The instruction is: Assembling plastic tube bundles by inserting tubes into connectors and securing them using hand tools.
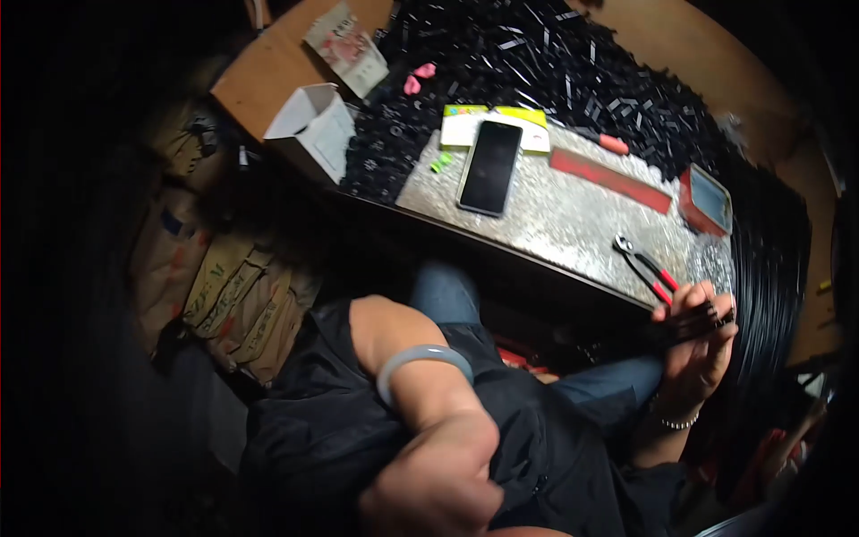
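Note:
My right hand (698, 349) is raised at the table's near right corner, its fingers closed around a bundle of thin black strips (658, 333) that points left over my lap. My left hand (438, 474), on the arm with a pale bangle (420, 354), is drawn in close to my chest. It is blurred, with the fingers curled in; whether anything is inside is hidden. Just beyond my right hand, red-handled pliers (646, 267) lie on the silvery, crinkled sheet (559, 231) covering the table's near part.
A phone (490, 168) leans over a yellow-and-white box (461, 130). Nearby lie a red bar (610, 181) and a red-rimmed tin (705, 201). Small black pieces (537, 54) heap behind them. An open white carton (313, 130) stands left; long black strips (769, 277) hang right.

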Available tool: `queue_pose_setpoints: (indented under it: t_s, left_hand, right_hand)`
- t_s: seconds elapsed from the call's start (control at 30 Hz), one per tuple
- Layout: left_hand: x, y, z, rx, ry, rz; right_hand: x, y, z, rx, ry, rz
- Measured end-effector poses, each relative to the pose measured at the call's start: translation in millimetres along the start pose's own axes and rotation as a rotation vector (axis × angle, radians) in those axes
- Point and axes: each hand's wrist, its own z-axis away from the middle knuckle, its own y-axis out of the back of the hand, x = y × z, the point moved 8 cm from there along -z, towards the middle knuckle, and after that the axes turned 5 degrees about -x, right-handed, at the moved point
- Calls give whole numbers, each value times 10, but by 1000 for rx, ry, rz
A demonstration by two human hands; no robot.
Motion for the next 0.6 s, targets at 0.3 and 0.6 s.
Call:
queue_pose_setpoints:
  t_s: [0.3,0.6]
  left_hand:
    - [69,-692,92,-365,-216,-2037]
    - [325,-435,756,-545,-460,-3622]
  right_hand:
    - [40,63,-71,53,33,-15]
    - [74,33,-109,0,6,-78]
